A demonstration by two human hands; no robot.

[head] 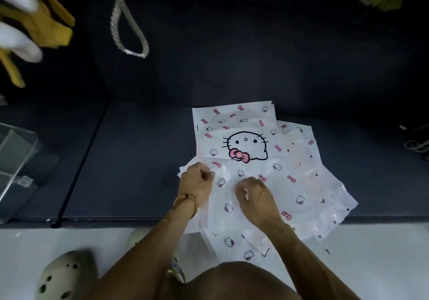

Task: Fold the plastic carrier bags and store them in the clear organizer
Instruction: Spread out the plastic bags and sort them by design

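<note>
On the dark bench both hands pinch the top bag (slick plastic): left hand, right hand; the bags beneath may drag along

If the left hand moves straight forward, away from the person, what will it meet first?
Likely only more of the top carrier bag: the left hand grips its left edge, and the printed sheet continues ahead. Beyond lies dark surface.

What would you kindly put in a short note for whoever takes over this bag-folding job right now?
Left hand and right hand: each pinches the top printed bag near its near end.
Bags: a loose pile on the dark platform, hanging over its front edge.
Clear organizer: far left; no bags visible inside.
Done: nothing visibly folded.
Left: fold each bag and store it.
</note>
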